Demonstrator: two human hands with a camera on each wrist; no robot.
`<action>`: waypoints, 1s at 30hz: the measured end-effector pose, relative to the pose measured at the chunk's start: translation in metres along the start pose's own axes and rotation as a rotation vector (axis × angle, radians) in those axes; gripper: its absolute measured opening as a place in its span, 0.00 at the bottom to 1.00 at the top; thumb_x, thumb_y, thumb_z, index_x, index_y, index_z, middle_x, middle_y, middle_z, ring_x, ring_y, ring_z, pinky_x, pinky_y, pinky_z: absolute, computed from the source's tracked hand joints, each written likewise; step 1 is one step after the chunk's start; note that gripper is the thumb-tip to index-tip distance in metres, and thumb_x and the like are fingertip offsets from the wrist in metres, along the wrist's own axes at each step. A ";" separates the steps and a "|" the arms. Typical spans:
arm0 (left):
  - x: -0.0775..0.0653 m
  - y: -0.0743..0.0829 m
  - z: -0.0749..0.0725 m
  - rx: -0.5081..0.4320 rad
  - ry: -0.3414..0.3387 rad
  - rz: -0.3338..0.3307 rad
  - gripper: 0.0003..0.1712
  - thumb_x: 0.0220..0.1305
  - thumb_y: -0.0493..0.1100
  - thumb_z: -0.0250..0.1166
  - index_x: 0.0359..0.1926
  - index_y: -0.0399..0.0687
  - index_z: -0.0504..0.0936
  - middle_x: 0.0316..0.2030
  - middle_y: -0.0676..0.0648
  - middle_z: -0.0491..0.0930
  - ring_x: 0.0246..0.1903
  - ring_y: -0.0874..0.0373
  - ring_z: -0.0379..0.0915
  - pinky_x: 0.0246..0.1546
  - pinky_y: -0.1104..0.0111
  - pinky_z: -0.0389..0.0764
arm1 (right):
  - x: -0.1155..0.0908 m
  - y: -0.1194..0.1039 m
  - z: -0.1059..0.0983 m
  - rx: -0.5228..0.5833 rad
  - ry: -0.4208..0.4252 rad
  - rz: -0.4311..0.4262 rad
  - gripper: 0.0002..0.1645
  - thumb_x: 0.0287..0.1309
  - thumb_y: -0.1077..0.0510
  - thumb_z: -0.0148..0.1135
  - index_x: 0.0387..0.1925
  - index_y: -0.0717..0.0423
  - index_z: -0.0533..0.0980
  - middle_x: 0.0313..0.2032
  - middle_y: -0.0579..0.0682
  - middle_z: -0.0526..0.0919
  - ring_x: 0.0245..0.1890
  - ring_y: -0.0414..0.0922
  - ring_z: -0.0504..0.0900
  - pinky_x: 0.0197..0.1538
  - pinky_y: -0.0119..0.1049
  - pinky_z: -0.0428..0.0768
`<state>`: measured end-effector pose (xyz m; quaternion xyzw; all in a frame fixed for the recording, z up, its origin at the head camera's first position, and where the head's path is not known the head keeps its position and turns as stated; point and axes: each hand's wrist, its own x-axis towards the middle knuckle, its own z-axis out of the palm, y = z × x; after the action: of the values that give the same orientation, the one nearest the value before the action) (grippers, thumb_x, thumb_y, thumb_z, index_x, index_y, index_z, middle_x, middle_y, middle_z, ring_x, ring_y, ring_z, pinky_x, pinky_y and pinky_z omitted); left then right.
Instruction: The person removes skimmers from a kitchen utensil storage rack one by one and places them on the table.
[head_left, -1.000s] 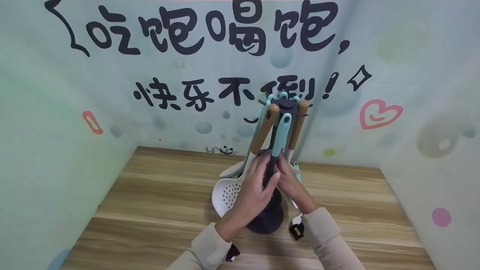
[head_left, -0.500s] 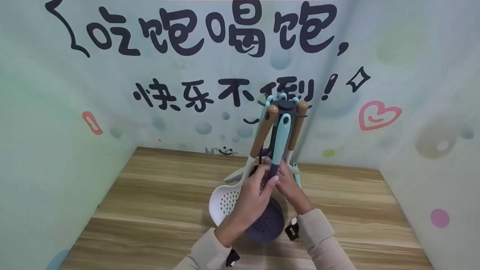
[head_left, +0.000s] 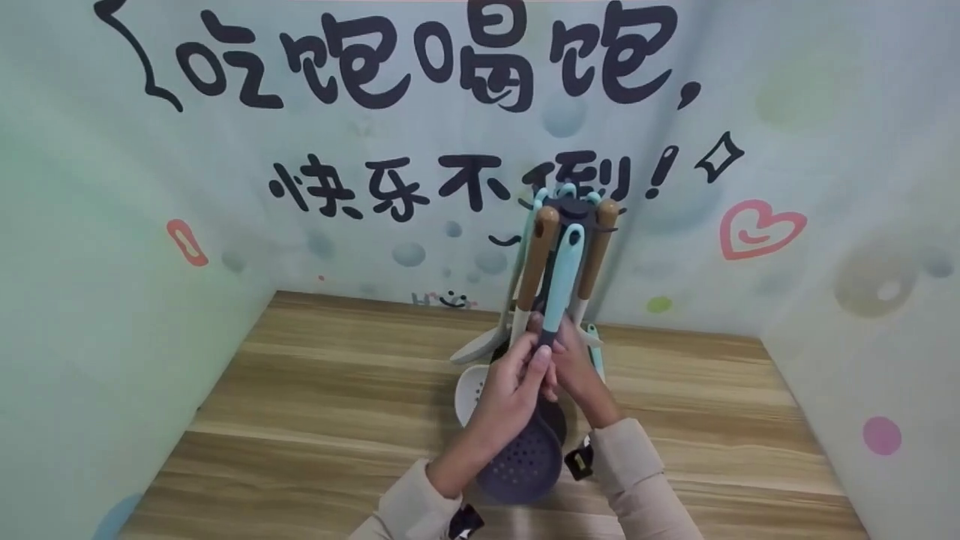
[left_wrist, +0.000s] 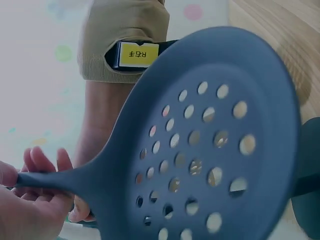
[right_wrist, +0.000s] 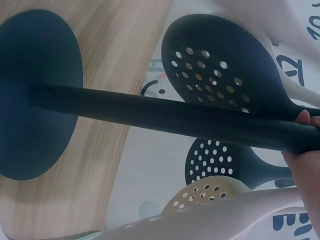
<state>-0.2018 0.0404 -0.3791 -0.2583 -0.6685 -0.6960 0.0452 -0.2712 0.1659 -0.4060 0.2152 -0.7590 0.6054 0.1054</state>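
My left hand (head_left: 510, 390) pinches the neck of a dark skimmer (head_left: 521, 461), thumb on the front. Its turquoise handle (head_left: 564, 277) rises to the head (head_left: 574, 210) of a utensil stand. In the left wrist view the skimmer's perforated bowl (left_wrist: 200, 125) fills the middle, with my left hand (left_wrist: 35, 200) at lower left. My right hand (head_left: 577, 367), partly behind the left, grips the stand's dark pole (right_wrist: 175, 115), as the right wrist view shows. The round base (right_wrist: 35, 140) sits on the wooden table. A white slotted spoon (head_left: 471, 386) hangs left of the skimmer, partly covered.
Other utensils hang round the stand, among them one with a brown handle (head_left: 602, 255) and a pale-bladed one (head_left: 480, 349) at the left. Dark (right_wrist: 215, 160) and beige slotted spoons (right_wrist: 200, 192) show in the right wrist view. A printed cloth wall (head_left: 360, 255) borders the table (head_left: 322, 390).
The skimmer's bowl has swung out toward me, below my left hand. The white slotted spoon swung left, then back right behind that hand. Both hands stay at the stand.
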 end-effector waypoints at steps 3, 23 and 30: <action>0.000 0.002 0.000 -0.005 0.001 0.014 0.15 0.73 0.42 0.43 0.44 0.33 0.69 0.25 0.36 0.70 0.21 0.61 0.68 0.24 0.70 0.76 | 0.001 0.000 0.001 -0.018 0.005 -0.001 0.07 0.70 0.62 0.41 0.40 0.64 0.64 0.30 0.47 0.67 0.29 0.39 0.68 0.35 0.30 0.67; -0.014 0.001 -0.037 -0.038 0.103 -0.001 0.16 0.73 0.41 0.43 0.47 0.33 0.71 0.27 0.42 0.70 0.23 0.61 0.67 0.25 0.71 0.75 | 0.002 0.000 0.002 -0.002 0.024 0.086 0.09 0.71 0.56 0.41 0.39 0.59 0.63 0.30 0.60 0.68 0.32 0.58 0.68 0.35 0.40 0.69; -0.012 -0.017 -0.068 -0.111 0.274 -0.064 0.15 0.73 0.41 0.43 0.47 0.35 0.71 0.26 0.47 0.69 0.22 0.61 0.65 0.23 0.73 0.72 | 0.003 0.001 0.004 0.035 0.028 0.066 0.09 0.70 0.59 0.41 0.37 0.62 0.62 0.28 0.61 0.68 0.30 0.56 0.68 0.34 0.40 0.69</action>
<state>-0.2188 -0.0264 -0.3982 -0.1416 -0.6243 -0.7618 0.0992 -0.2741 0.1613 -0.4067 0.1833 -0.7533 0.6249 0.0923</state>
